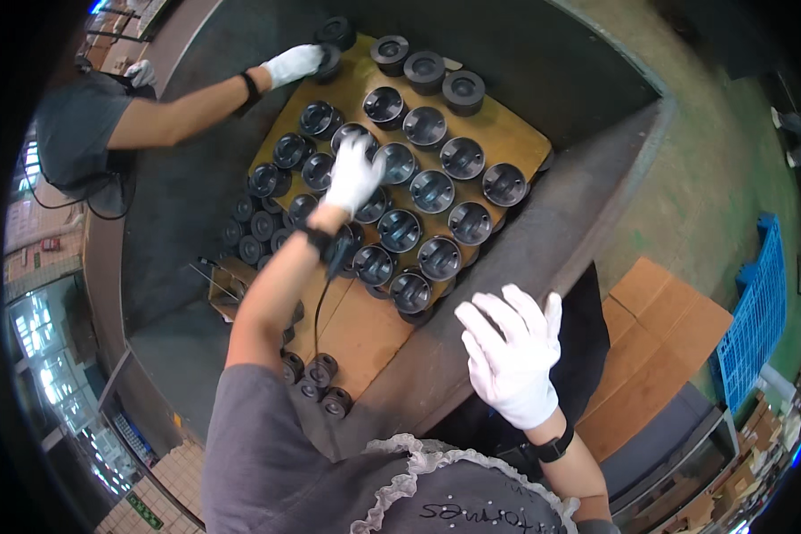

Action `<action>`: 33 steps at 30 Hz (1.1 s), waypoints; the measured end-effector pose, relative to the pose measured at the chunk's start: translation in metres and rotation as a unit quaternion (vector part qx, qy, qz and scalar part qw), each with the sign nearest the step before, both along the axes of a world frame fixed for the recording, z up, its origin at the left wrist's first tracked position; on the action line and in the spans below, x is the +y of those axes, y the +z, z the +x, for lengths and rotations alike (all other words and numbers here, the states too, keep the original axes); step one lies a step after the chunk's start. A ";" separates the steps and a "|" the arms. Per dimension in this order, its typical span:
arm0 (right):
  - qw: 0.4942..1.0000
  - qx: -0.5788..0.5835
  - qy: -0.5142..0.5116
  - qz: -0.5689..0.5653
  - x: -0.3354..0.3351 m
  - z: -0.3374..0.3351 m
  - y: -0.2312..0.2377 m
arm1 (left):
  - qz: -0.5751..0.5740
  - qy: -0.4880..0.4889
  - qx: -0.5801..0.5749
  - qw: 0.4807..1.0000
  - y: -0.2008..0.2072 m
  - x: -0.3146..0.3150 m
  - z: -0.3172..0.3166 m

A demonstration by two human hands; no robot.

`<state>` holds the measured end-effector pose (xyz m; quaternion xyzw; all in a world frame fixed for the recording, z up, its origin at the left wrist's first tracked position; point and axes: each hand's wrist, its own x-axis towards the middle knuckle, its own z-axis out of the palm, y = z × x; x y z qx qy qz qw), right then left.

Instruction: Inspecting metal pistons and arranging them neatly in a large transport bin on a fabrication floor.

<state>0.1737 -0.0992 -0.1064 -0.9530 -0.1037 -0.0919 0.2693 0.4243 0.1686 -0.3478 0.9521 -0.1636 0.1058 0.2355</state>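
Black round metal parts, cup-shaped with open tops, stand in close rows on a brown board that lies inside a large dark bin. The person's left hand, in a white glove, reaches over the middle of the rows and rests on one part near the board's left side; the fingers are bent down over it, though whether they grip it cannot be told. The right hand, also gloved in white, hovers above the bin's near rim with fingers spread apart and nothing in it. A second brown board lies lower in the bin, with a few smaller black parts at its near edge. At the far left corner a co-worker's gloved hand touches a part at the board's edge. Flat cardboard sheets and a blue plastic crate lie on the green floor to the right
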 end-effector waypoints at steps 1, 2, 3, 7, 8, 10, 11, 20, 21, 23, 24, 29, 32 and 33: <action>1.000 -0.007 0.003 0.006 0.001 0.001 0.002 | -0.039 -0.022 0.001 0.999 -0.001 0.013 -0.038; 1.000 -0.005 0.005 0.005 -0.001 0.002 0.002 | -0.051 -0.023 0.076 0.996 0.012 0.017 -0.081; 1.000 -0.007 0.015 0.011 0.002 0.004 0.003 | -0.022 -0.018 0.117 0.993 0.013 0.035 -0.124; 0.997 -0.069 0.021 -0.002 0.004 0.003 0.008 | 0.145 0.040 0.376 0.914 0.018 0.075 -0.267; 0.996 -0.085 0.020 0.001 0.005 0.001 0.008 | 0.165 0.055 0.411 0.895 0.017 0.083 -0.292; 0.994 -0.109 0.012 -0.016 0.007 0.000 0.002 | 0.198 0.098 0.457 0.862 0.021 0.095 -0.324; 0.993 -0.118 0.011 -0.018 0.008 0.000 0.000 | 0.188 0.123 0.452 0.863 0.022 0.108 -0.331; 0.981 -0.154 0.022 -0.113 0.004 -0.004 -0.022 | 0.048 0.460 0.367 0.807 0.017 0.272 -0.361; 0.982 -0.148 0.028 -0.111 0.007 -0.003 -0.023 | 0.046 0.498 0.306 0.810 0.013 0.291 -0.365; 0.984 -0.130 0.031 -0.121 0.011 -0.002 -0.021 | 0.042 0.536 0.234 0.810 0.012 0.316 -0.361; 0.983 -0.126 0.032 -0.129 0.010 -0.004 -0.022 | -0.002 0.558 0.202 0.805 0.014 0.319 -0.356; 0.988 -0.073 -0.006 -0.137 0.010 -0.006 -0.023 | -0.070 0.512 0.114 0.848 0.007 0.386 -0.307; 0.988 -0.059 -0.016 -0.140 0.012 -0.007 -0.021 | -0.161 0.507 0.211 0.820 -0.012 0.425 -0.268; 0.990 -0.061 -0.005 -0.125 0.016 -0.005 -0.024 | -0.266 0.514 0.246 0.777 -0.016 0.455 -0.267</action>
